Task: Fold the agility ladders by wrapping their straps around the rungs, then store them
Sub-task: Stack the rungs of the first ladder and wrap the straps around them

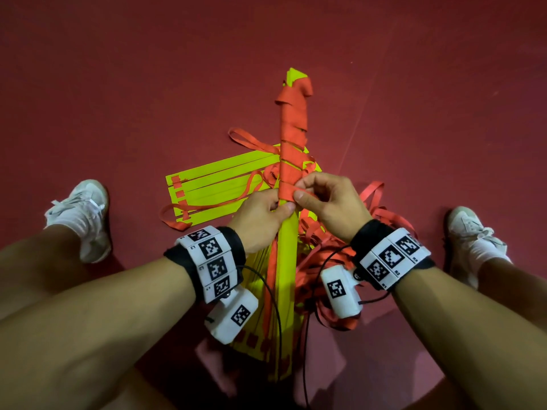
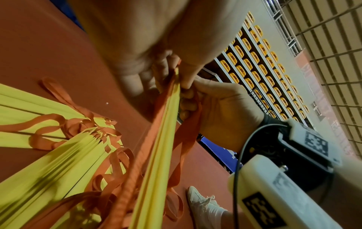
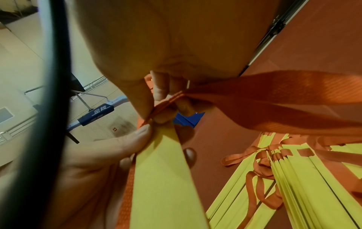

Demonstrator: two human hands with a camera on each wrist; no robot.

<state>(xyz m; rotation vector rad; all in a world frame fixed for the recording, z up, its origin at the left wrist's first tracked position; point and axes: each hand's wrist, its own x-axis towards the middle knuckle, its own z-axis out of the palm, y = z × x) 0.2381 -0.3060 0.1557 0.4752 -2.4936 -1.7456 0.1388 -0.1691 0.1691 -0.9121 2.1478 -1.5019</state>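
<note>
A bundle of yellow rungs (image 1: 287, 241) stands tilted away from me, its far half wound in orange strap (image 1: 293, 134). My left hand (image 1: 263, 216) grips the bundle just below the wound part, thumb on the front; the same bundle (image 2: 156, 155) runs up into that grip in the left wrist view. My right hand (image 1: 322, 195) pinches the strap (image 3: 264, 99) against the bundle at the lowest turn. A second ladder of loose yellow rungs (image 1: 216, 179) lies flat on the floor to the left, its straps tangled.
The floor (image 1: 118, 84) is dark red. Loose orange strap (image 1: 376, 211) piles on the floor at the right of the bundle. My white shoes (image 1: 85, 211) (image 1: 470, 232) sit at either side. Stadium seats (image 2: 260, 65) show far off in the left wrist view.
</note>
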